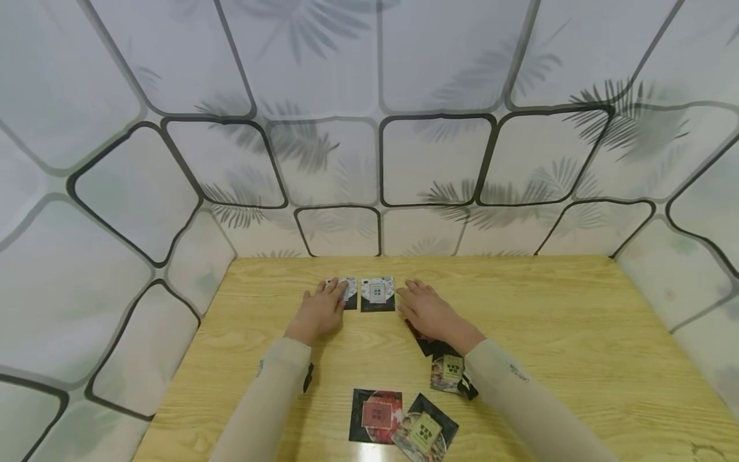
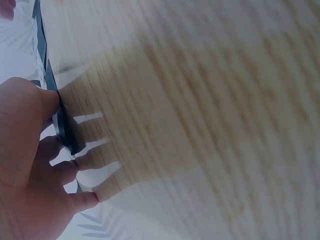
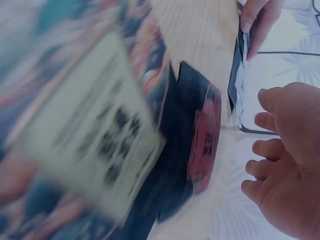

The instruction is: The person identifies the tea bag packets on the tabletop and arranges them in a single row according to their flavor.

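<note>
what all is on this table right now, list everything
white-patterned packets: two, black with white label, side by side at the far middle of the table; one lies bare, the other is partly under the left hand
red packet: one, black with red label, near edge
green-label packets: two, dark with pale green label; one overlaps the red packet's right side, one lies by the right forearm
dark packet: one, mostly hidden under the right wrist
table: one, light wood
wall panels: white with leaf print and black lines, around the table
left hand: rests on a packet
right hand: flat on the table, holds nothing
</note>
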Demonstrator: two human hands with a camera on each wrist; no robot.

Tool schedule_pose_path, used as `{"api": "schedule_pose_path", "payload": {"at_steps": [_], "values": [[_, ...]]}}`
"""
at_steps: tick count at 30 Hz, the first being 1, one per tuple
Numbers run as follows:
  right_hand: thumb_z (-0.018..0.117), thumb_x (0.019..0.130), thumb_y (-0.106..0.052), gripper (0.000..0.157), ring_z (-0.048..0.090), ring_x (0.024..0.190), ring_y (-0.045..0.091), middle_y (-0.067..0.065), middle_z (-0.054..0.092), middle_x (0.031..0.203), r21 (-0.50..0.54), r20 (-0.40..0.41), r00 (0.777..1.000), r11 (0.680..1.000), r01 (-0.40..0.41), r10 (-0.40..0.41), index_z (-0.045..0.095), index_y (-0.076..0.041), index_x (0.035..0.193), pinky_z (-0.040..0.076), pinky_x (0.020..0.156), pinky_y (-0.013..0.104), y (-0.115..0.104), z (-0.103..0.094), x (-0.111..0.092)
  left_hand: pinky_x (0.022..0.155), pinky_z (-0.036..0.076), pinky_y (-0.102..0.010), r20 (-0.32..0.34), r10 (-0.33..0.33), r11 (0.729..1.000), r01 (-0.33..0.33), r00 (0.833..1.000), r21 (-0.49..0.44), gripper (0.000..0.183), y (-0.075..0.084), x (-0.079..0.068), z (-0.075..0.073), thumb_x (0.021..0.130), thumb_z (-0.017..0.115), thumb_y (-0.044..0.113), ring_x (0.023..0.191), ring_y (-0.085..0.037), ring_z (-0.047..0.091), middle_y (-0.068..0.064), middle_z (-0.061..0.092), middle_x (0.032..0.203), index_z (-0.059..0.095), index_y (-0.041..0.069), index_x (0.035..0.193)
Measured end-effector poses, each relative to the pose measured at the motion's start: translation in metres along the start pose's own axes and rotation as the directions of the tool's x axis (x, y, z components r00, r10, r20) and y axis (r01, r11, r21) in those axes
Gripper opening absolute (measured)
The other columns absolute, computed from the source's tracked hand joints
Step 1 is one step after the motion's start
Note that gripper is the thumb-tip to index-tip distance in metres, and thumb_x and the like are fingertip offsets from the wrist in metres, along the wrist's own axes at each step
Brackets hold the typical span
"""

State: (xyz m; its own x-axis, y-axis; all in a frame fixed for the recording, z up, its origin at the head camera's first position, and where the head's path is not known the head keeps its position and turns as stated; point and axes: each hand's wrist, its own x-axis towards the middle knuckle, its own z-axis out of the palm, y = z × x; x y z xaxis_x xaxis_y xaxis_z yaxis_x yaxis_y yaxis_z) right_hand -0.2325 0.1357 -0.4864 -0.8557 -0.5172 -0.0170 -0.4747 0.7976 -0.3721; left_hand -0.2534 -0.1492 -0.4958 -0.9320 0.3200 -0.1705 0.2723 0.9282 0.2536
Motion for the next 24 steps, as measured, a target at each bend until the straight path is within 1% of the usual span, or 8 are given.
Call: {"api": "schedule_pose_path", "payload": {"at_steps": [6,9,14,16,20,24], "values": [[0.052,0.112,-0.026,0.047,0.035,0.153,0.053,0.032,0.043,0.161,0.011,-0.044,0.999,1.000,0.006,-0.006,0.055,0.000,0.150,0.029,0.124,0.068,0.007,-0.003,-0.026,0.123,0.022,-0.076,0.006,-0.007,1.000,0.007,1.000,0.008,0.056,0.001,0.001,0.003,0.115,0.040,0.030,0.161,-0.045,0.024,-0.015,0.028,0.174,0.031,0.015,0.168],[0.053,0.112,-0.026,0.046,0.036,0.152,0.054,0.032,0.045,0.159,0.022,-0.064,0.998,0.999,0.024,-0.022,0.056,0.002,0.149,0.030,0.123,0.069,0.009,-0.004,-0.039,0.123,0.023,-0.076,0.003,-0.008,1.000,0.008,1.000,0.009,0.056,0.000,0.001,0.004,0.115,0.040,0.030,0.161,-0.045,0.024,-0.015,0.028,0.174,0.031,0.015,0.168],[0.055,0.111,-0.022,0.044,0.037,0.151,0.054,0.032,0.046,0.158,0.019,-0.071,0.997,0.999,0.036,-0.034,0.057,0.002,0.148,0.031,0.122,0.070,0.013,-0.004,-0.057,0.122,0.023,-0.077,0.004,-0.003,1.000,0.003,1.000,0.016,0.056,-0.001,0.001,0.006,0.115,0.040,0.030,0.160,-0.045,0.024,-0.015,0.028,0.174,0.031,0.015,0.168],[0.056,0.111,-0.021,0.044,0.037,0.151,0.054,0.032,0.046,0.159,0.017,-0.067,0.997,0.999,0.029,-0.028,0.057,0.001,0.149,0.031,0.122,0.070,0.014,-0.004,-0.063,0.122,0.023,-0.077,0.009,-0.002,1.000,0.002,1.000,0.014,0.056,-0.002,0.001,0.006,0.115,0.040,0.030,0.160,-0.046,0.024,-0.015,0.028,0.174,0.030,0.015,0.168],[0.058,0.109,-0.018,0.042,0.040,0.149,0.055,0.031,0.049,0.157,-0.010,-0.076,0.996,0.999,0.049,-0.050,0.058,0.001,0.147,0.034,0.120,0.071,0.017,-0.001,-0.073,0.122,0.023,-0.077,0.014,0.000,1.000,0.000,1.000,0.015,0.056,-0.002,0.001,0.005,0.115,0.040,0.030,0.160,-0.047,0.024,-0.016,0.027,0.174,0.030,0.014,0.168],[0.059,0.109,-0.015,0.040,0.043,0.146,0.056,0.028,0.054,0.153,-0.030,-0.089,0.993,0.997,0.075,-0.077,0.060,0.000,0.146,0.036,0.117,0.072,0.017,0.000,-0.078,0.123,0.021,-0.077,0.013,0.005,1.000,-0.005,1.000,0.008,0.057,-0.001,0.002,0.002,0.115,0.039,0.030,0.161,-0.046,0.023,-0.016,0.026,0.174,0.029,0.014,0.168]]}}
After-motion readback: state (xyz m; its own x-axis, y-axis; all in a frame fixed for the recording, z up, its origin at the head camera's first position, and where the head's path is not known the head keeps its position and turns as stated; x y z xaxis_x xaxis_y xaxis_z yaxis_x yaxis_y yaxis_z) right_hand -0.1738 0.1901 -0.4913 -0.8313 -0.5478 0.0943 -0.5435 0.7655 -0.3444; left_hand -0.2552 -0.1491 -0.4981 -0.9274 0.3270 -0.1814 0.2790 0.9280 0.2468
